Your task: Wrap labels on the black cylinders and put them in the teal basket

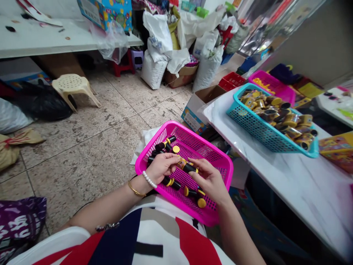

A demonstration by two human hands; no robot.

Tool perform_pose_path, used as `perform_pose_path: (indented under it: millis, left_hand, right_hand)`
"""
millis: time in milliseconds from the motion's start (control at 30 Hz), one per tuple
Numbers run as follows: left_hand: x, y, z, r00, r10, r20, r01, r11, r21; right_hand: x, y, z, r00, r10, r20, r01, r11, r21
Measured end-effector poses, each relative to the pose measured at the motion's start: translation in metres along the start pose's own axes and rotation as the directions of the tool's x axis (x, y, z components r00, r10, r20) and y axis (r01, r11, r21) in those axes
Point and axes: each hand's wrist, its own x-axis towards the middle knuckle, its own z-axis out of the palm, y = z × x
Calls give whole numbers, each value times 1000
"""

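A small black tube with a yellow end (190, 168) is held over the pink basket (219, 154) in front of me. The thumb and fingers of my right hand (211, 178) close around it from the right. My left hand (162, 167) pinches a yellow printed piece (181, 162) at the tube's left end; whether it is a label or part of the tube I cannot tell. Several similar black and yellow tubes (171, 182) lie loose in the basket, some of them below my right hand (201, 202). The basket rests close against my body.
On the white table (248, 158) to the right stands a blue basket (248, 127) heaped with yellow printed tubes. Behind it is another pink basket (288, 92) with yellow pieces. An open carton (193, 114), a beige stool (73, 82) and white sacks (157, 48) stand on the floor.
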Motion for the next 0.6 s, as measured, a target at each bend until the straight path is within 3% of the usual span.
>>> perform_pose_path:
  millis: [100, 233, 367, 600]
  left_hand:
    - [0, -2, 0, 1000, 10, 16, -11, 1000, 27]
    - [2, -1, -1, 1000, 18, 18, -17, 1000, -11]
    - [4, 2, -4, 1000, 11, 4, -11, 998, -68]
    - [4, -1, -5, 997, -15, 82, 13, 1000, 26]
  right_hand:
    - [0, -5, 1, 999, -27, -30, 23, 989, -148]
    - [-1, -6, 3, 996, -82, -39, 71, 971, -228]
    - [-2, -7, 1, 998, -63, -13, 59, 981, -185]
    - [4, -7, -5, 997, -81, 14, 82, 986, -146]
